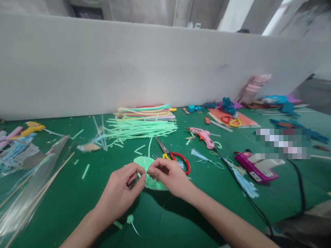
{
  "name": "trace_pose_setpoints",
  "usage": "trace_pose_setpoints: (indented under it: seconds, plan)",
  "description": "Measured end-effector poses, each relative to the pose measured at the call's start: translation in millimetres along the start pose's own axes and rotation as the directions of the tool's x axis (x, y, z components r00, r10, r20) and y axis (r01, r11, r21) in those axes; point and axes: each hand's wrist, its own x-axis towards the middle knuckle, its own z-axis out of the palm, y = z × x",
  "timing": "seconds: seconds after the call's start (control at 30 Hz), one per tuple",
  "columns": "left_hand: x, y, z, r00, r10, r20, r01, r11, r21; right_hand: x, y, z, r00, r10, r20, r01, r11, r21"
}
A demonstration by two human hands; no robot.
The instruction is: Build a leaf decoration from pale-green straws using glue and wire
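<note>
My left hand point(123, 191) and my right hand point(168, 176) meet over the green table point(77, 196), both pinching a light green fan-shaped disc point(144, 163) made of straw pieces. Fingers of both hands are curled closed on its near edge. A thin wire with a small green blob point(130, 218) trails below my left wrist. Red-and-yellow scissors point(173, 156) lie just behind the disc.
A heap of light green and coloured straws point(141, 124) lies behind. A pink glue gun point(204, 136) with black cable, a magenta tool point(252, 167) and blue tassels sit right. A yellow glue gun point(31, 128), clear plastic bags and sticks are left. A grey partition stands behind.
</note>
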Motion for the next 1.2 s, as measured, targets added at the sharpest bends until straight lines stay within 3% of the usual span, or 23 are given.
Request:
trace_pose_setpoints:
  seconds: [0.17, 0.37, 0.5, 0.67, 0.77, 0.87, 1.0, 1.2]
  plan:
    - [2.2, -1.9, -0.9, 0.988, -0.153, -0.027, 0.148, 0.978, -0.146, 0.2, -4.0, -4.4, 1.0, 0.001, 0.009, -0.003, 0.972, 0.234]
    - [1.8, 0.1, 5.6, 0.971, -0.23, -0.064, 0.206, 0.944, -0.259, 0.2, 1.4, 0.6, 0.999, 0.014, -0.051, 0.002, 0.955, 0.296]
    - [0.9, -0.6, 10.3, 0.963, -0.227, -0.145, 0.196, 0.96, -0.2, 0.7, 5.9, 8.5, 0.982, -0.086, -0.166, 0.113, 0.981, 0.159]
    - [0.4, -2.8, 14.6, 0.961, -0.183, -0.206, 0.163, 0.98, -0.113, -1.5, 9.8, 16.2, 0.916, -0.28, -0.288, 0.245, 0.957, -0.152]
    - [0.3, -3.2, 14.7, 0.97, -0.096, -0.222, 0.091, 0.995, -0.031, -3.3, 10.3, 16.3, 0.894, -0.353, -0.276, 0.282, 0.922, -0.264]
    - [1.3, -3.5, 11.7, 0.982, -0.066, -0.178, 0.065, 0.998, -0.012, -3.9, 10.2, 14.2, 0.906, -0.347, -0.242, 0.271, 0.915, -0.298]
    - [2.7, -3.2, 7.4, 0.987, -0.137, -0.088, 0.132, 0.99, -0.051, -4.0, 10.2, 13.2, 0.916, -0.328, -0.229, 0.254, 0.919, -0.3]
    - [3.7, -1.2, 9.6, 0.956, -0.291, -0.034, 0.284, 0.95, -0.127, -6.4, 10.6, 16.8, 0.904, -0.35, -0.244, 0.267, 0.91, -0.319]
